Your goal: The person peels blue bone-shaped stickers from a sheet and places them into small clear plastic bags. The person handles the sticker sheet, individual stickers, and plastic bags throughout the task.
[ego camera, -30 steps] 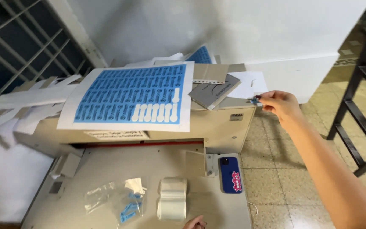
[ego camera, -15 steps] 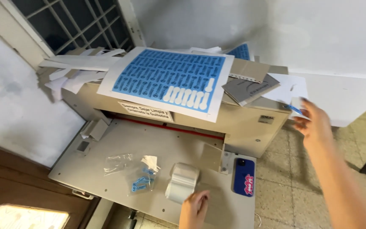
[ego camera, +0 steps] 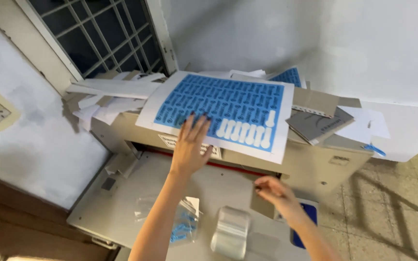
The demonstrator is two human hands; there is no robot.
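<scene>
My left hand (ego camera: 189,145) lies flat, fingers spread, on the near edge of a white sheet printed with blue labels (ego camera: 228,106) that rests on top of a beige paper cutting machine (ego camera: 315,164). My right hand (ego camera: 274,191) hovers low over the machine's table (ego camera: 122,203) near the cutter slot, fingers loosely curled with nothing visibly in them. Below it lies a stack of clear plastic bags (ego camera: 231,232). A small bag with blue pieces (ego camera: 182,224) sits beside my left forearm.
Strips of white paper offcuts (ego camera: 107,92) pile at the machine's top left. Grey card pieces (ego camera: 318,123) and a white sheet (ego camera: 368,123) lie at the top right. A blue phone (ego camera: 306,222) lies on the table's right. A barred window (ego camera: 102,34) is behind.
My left hand rose from the table's near edge onto the blue printed sheet. My right hand came in from the machine's right end to the table near the slot. The view swung left.
</scene>
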